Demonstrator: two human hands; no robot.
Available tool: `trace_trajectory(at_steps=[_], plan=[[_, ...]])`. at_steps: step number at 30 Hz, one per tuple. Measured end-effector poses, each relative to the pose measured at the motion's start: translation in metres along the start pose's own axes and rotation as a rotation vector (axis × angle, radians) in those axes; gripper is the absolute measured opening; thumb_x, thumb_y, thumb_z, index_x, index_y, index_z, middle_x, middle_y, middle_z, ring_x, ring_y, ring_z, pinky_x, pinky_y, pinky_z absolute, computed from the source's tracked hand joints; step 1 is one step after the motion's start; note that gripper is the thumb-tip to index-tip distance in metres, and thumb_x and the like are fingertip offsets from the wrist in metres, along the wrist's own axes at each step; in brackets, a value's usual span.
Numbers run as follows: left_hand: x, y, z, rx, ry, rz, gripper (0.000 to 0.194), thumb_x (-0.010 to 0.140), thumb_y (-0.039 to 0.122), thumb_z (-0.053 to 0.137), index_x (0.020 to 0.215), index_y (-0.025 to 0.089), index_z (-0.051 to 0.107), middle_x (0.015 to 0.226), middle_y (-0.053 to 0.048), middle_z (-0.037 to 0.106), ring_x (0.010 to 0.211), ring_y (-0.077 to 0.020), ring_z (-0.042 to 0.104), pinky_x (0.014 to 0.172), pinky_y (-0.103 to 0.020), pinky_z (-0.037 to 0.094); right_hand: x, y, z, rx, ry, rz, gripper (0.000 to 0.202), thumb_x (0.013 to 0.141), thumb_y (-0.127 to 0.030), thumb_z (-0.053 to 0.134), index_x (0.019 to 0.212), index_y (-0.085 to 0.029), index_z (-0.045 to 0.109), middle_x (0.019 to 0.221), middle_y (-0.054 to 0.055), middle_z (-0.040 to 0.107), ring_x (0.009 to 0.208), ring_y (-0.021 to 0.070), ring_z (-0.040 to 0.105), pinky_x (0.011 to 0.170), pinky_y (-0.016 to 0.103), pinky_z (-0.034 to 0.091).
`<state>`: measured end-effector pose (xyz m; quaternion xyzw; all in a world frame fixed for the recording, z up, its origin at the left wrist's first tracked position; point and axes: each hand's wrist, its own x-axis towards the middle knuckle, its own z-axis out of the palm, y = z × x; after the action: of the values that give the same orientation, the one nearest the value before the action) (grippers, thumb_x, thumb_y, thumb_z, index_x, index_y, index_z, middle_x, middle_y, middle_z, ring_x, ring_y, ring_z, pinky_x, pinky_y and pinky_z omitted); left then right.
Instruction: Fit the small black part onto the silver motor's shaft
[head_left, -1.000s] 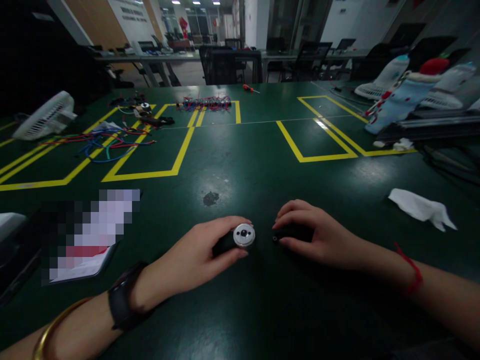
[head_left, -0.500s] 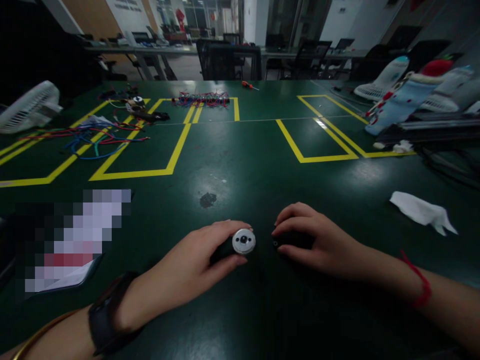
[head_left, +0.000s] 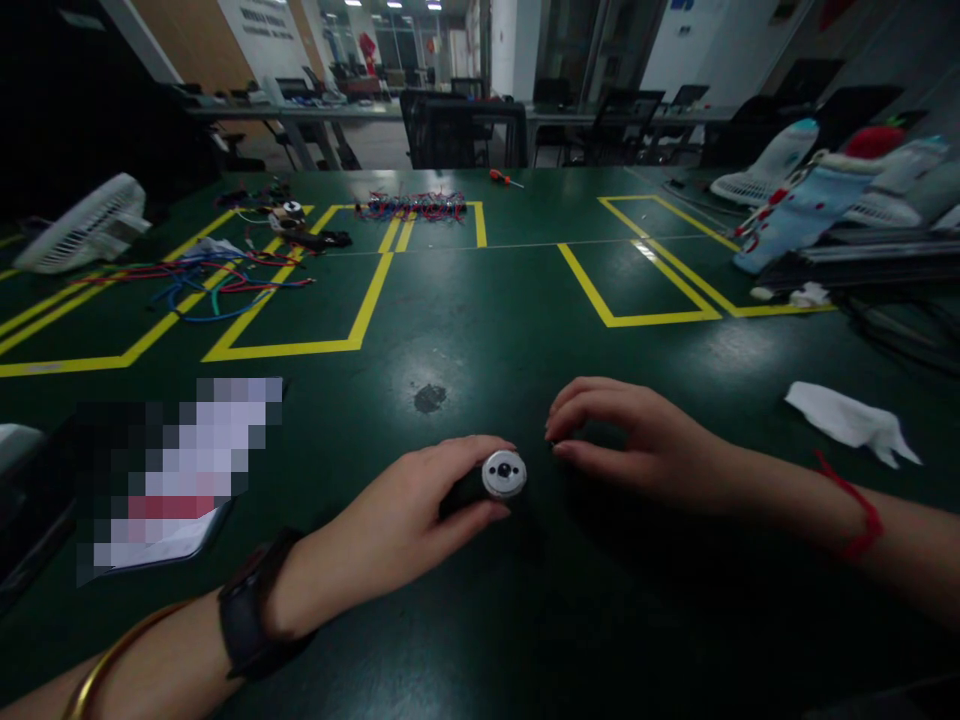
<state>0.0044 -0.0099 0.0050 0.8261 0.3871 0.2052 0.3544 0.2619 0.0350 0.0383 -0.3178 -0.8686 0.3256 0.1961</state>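
My left hand (head_left: pixel 416 510) is closed round a black cylinder with a silver end (head_left: pixel 504 474). That round face points up toward me and has a dark centre between two small holes. Thumb and fingers grip the cylinder's sides; its lower part is hidden. To the right, apart from it, my right hand (head_left: pixel 645 440) hovers low over the green table (head_left: pixel 480 350). Its fingers and thumb are curled together, with something small and dark showing at the fingertips, too dim to name.
A phone-like slab with a blurred screen (head_left: pixel 169 490) lies left. Loose coloured wires (head_left: pixel 217 275) and a white fan (head_left: pixel 90 225) are beyond it. A screwdriver (head_left: pixel 504 178) lies at the far edge. White tissue (head_left: pixel 851 420) and a light-blue boot-shaped item (head_left: pixel 799 215) are right.
My right hand has moved up and away from me, and the dark thing in it shows less. My left hand, still gripping the cylinder, has shifted slightly right in view as the camera turned a little.
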Motion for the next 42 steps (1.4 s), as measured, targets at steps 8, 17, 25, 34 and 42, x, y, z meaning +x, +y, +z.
trace_trajectory(at_steps=[8, 17, 25, 34, 42], plan=[[-0.001, -0.004, 0.002, 0.025, 0.011, 0.022, 0.042, 0.091, 0.022, 0.062, 0.131, 0.028, 0.048, 0.127, -0.002, 0.062, 0.11, -0.0199, 0.062, 0.095, -0.032, 0.049, 0.019, -0.035, 0.011, -0.012, 0.031, -0.144, 0.011, 0.088, -0.018, 0.062, 0.098, -0.018, 0.067, 0.106, 0.007, 0.061, 0.092, 0.0168, 0.061, 0.083, 0.029, 0.051], [-0.001, -0.004, 0.001, 0.036, 0.006, 0.016, 0.043, 0.092, 0.022, 0.062, 0.132, 0.03, 0.047, 0.125, 0.0, 0.062, 0.106, -0.0183, 0.062, 0.091, -0.031, 0.049, 0.014, -0.031, 0.016, 0.001, -0.017, -0.146, 0.019, 0.09, -0.016, 0.058, 0.106, -0.014, 0.068, 0.107, 0.009, 0.061, 0.091, 0.0171, 0.061, 0.082, 0.03, 0.05], [0.0, -0.003, 0.001, 0.014, -0.01, -0.009, 0.038, 0.091, 0.024, 0.063, 0.127, 0.029, 0.05, 0.124, 0.0, 0.062, 0.107, -0.0192, 0.061, 0.093, -0.032, 0.049, 0.001, -0.014, 0.003, 0.118, 0.162, -0.039, 0.014, 0.085, -0.015, 0.062, 0.098, -0.017, 0.069, 0.102, 0.007, 0.065, 0.092, 0.0178, 0.062, 0.079, 0.029, 0.051], [-0.002, -0.002, 0.0, 0.015, -0.023, -0.024, 0.041, 0.092, 0.024, 0.061, 0.13, 0.033, 0.046, 0.125, 0.005, 0.06, 0.111, -0.0147, 0.06, 0.096, -0.026, 0.046, -0.025, 0.033, 0.013, 0.745, 0.349, 0.366, 0.008, 0.086, -0.031, 0.069, 0.088, -0.023, 0.07, 0.081, -0.001, 0.065, 0.074, 0.0118, 0.061, 0.067, 0.023, 0.049], [-0.002, -0.003, 0.0, 0.04, -0.013, -0.032, 0.041, 0.093, 0.025, 0.06, 0.13, 0.034, 0.046, 0.127, 0.005, 0.06, 0.112, -0.015, 0.06, 0.096, -0.026, 0.046, -0.023, 0.027, 0.015, 0.783, 0.382, 0.389, 0.007, 0.085, -0.03, 0.071, 0.085, -0.023, 0.07, 0.077, -0.001, 0.065, 0.072, 0.0099, 0.06, 0.065, 0.021, 0.047]])
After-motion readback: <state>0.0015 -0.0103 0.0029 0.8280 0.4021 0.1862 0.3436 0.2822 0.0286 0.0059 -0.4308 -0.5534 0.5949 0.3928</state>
